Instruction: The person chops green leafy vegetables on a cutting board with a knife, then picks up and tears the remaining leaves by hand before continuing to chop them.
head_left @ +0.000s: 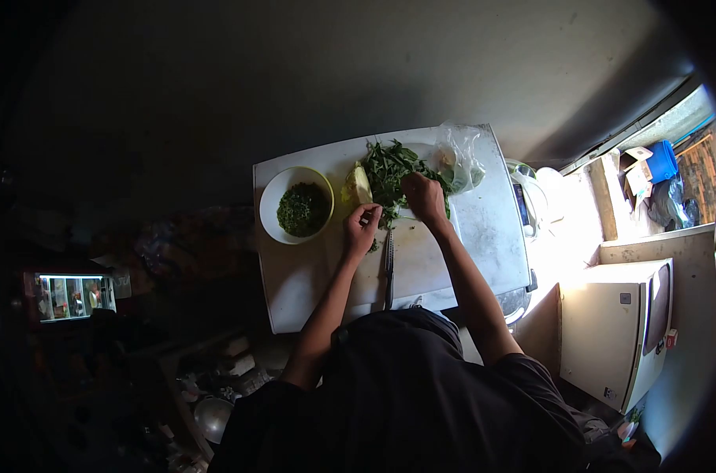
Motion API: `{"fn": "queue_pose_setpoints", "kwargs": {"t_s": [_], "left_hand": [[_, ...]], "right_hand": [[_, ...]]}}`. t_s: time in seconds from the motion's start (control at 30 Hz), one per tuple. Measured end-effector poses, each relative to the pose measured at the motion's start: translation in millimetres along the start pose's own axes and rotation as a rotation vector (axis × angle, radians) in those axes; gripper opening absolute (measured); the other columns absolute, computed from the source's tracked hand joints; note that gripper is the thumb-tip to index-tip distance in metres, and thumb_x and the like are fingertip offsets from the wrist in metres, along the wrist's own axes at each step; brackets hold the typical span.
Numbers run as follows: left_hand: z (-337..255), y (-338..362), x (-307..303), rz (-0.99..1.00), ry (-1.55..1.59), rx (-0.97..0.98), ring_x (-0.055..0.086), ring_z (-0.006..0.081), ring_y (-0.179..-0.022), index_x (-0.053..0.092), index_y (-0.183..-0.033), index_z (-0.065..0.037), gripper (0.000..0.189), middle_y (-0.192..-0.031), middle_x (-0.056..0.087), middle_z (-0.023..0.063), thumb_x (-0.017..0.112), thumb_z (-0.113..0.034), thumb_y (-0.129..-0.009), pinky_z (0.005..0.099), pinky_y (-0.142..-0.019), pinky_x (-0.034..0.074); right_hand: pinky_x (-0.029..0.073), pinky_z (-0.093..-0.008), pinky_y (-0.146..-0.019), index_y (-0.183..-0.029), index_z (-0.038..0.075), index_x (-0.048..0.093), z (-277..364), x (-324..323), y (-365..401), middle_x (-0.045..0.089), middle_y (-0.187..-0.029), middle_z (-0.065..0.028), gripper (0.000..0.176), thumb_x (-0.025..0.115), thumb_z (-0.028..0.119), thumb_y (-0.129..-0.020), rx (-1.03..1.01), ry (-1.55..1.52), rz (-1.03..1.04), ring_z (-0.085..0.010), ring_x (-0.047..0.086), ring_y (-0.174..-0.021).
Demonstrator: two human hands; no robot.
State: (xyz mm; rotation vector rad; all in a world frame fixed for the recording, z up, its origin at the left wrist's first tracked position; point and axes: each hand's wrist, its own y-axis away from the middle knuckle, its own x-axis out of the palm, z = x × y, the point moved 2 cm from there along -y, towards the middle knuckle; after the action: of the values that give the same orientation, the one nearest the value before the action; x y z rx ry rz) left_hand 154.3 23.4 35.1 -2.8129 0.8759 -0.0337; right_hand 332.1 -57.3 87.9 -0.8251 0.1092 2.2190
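Note:
A pile of leafy greens (pixel 388 164) lies toward the far side of the white table (pixel 484 252). My right hand (pixel 425 197) is closed in a fist at the near edge of the pile, with greens around its fingers. To its left, my left hand (pixel 362 225) has its fingers pinched beside some leaf bits; what is in them is too small to make out. Just beyond it sits a pale cut piece of cabbage (pixel 362 185). A knife (pixel 389 268) with a dark handle lies between my forearms, its handle toward my body.
On the left of the table stands a bowl (pixel 267 206) with finely chopped greens inside. A clear plastic bag (pixel 466 162) rests at the far right corner. A small white fridge (pixel 598 331) stands to the right, below a bright window opening. A metal bowl (pixel 213 418) is at lower left.

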Motion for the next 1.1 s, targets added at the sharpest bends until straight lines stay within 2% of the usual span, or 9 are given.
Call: {"fn": "queue_pose_setpoints", "kwargs": {"t_s": [0.27, 0.37, 0.43, 0.53, 0.77, 0.87, 0.93, 1.07, 1.1], "left_hand": [[-14.2, 4.1, -6.9, 0.007, 0.009, -0.017, 0.049, 0.0013, -0.063, 0.072, -0.099, -0.003, 0.017, -0.071, 0.06, -0.0066, 0.071, -0.02, -0.097, 0.0204, -0.057, 0.04], [-15.2, 4.3, -8.4, 0.007, 0.002, -0.008, 0.049, 0.0014, -0.063, 0.072, -0.099, -0.003, 0.017, -0.071, 0.059, -0.0065, 0.07, -0.019, -0.097, 0.0204, -0.058, 0.04], [-14.6, 3.9, -8.4, 0.004, -0.019, -0.001, 0.049, 0.0015, -0.064, 0.072, -0.1, -0.002, 0.017, -0.07, 0.059, -0.006, 0.07, -0.019, -0.097, 0.0206, -0.058, 0.041], [-17.0, 3.9, -8.7, 0.024, -0.048, 0.008, 0.051, 0.002, -0.065, 0.072, -0.1, -0.002, 0.018, -0.069, 0.06, -0.0044, 0.07, -0.019, -0.096, 0.0215, -0.058, 0.042], [-26.4, 0.8, -7.9, 0.0, -0.105, 0.039, 0.057, 0.0058, -0.067, 0.072, -0.1, -0.001, 0.02, -0.073, 0.066, 0.0002, 0.071, -0.021, -0.096, 0.0253, -0.061, 0.047], [-32.4, -6.7, -4.9, 0.033, -0.181, -0.008, 0.059, 0.0071, -0.071, 0.071, -0.1, -0.002, 0.021, -0.078, 0.069, 0.0012, 0.07, -0.023, -0.096, 0.0261, -0.064, 0.048], [-30.5, -12.9, 0.5, 0.03, -0.119, 0.013, 0.061, 0.0077, -0.075, 0.07, -0.101, -0.002, 0.022, -0.082, 0.07, 0.0014, 0.07, -0.024, -0.097, 0.0261, -0.067, 0.049], [-22.0, -20.7, 7.3, 0.08, -0.047, -0.025, 0.063, 0.0087, -0.08, 0.069, -0.101, -0.003, 0.021, -0.087, 0.07, 0.0013, 0.069, -0.024, -0.098, 0.0262, -0.069, 0.05], [-23.7, -20.9, 9.4, 0.104, -0.062, -0.054, 0.063, 0.0091, -0.083, 0.069, -0.102, -0.003, 0.02, -0.091, 0.07, 0.0026, 0.068, -0.023, -0.098, 0.0267, -0.071, 0.051]], "right_hand": [[0.055, -0.0412, -0.077, -0.097, 0.004, 0.071, -7.9, -3.1, 0.1, 0.073, -0.089, -0.0177, 0.02, 0.068, 0.021, -0.087, -0.005, -0.133, 0.067, -0.0348, 0.072, -0.084], [0.055, -0.0378, -0.078, -0.098, 0.0, 0.07, -17.0, 2.8, -0.8, 0.074, -0.089, -0.0164, 0.022, 0.068, 0.021, -0.09, -0.028, -0.238, 0.055, -0.0288, 0.073, -0.082], [0.052, -0.0319, -0.071, -0.099, -0.001, 0.068, -20.5, 4.0, -2.7, 0.072, -0.087, -0.0061, 0.025, 0.067, 0.023, -0.096, 0.13, -0.38, 0.111, -0.0139, 0.067, -0.079], [0.055, -0.0327, -0.068, -0.101, -0.003, 0.067, -14.1, 0.7, -0.2, 0.072, -0.086, -0.0096, 0.023, 0.066, 0.02, -0.096, 0.235, -0.503, 0.091, -0.0164, 0.068, -0.074], [0.055, -0.0282, -0.066, -0.107, -0.001, 0.064, -3.2, -5.2, 3.2, 0.071, -0.087, -0.0075, 0.02, 0.066, 0.016, -0.096, 0.158, -0.505, 0.12, -0.0154, 0.067, -0.073], [0.055, -0.0286, -0.068, -0.112, -0.001, 0.063, 0.8, -6.3, 5.9, 0.071, -0.09, -0.0083, 0.021, 0.065, 0.013, -0.095, 0.1, -0.615, 0.111, -0.0151, 0.067, -0.078], [0.055, -0.0292, -0.07, -0.117, 0.0, 0.062, 17.1, -13.9, 11.7, 0.071, -0.095, -0.0093, 0.025, 0.066, 0.011, -0.094, 0.271, -0.83, 0.141, -0.0151, 0.068, -0.086], [0.056, -0.0296, -0.071, -0.122, 0.0, 0.062, 6.7, -10.6, 10.8, 0.072, -0.099, -0.0093, 0.032, 0.067, 0.01, -0.092, 0.172, -0.805, 0.118, -0.0165, 0.068, -0.089], [0.056, -0.0304, -0.078, -0.126, 0.001, 0.06, 3.6, -11.3, 8.4, 0.072, -0.105, -0.0088, 0.036, 0.067, 0.008, -0.092, 0.08, -0.645, 0.141, -0.0167, 0.068, -0.095]]}}
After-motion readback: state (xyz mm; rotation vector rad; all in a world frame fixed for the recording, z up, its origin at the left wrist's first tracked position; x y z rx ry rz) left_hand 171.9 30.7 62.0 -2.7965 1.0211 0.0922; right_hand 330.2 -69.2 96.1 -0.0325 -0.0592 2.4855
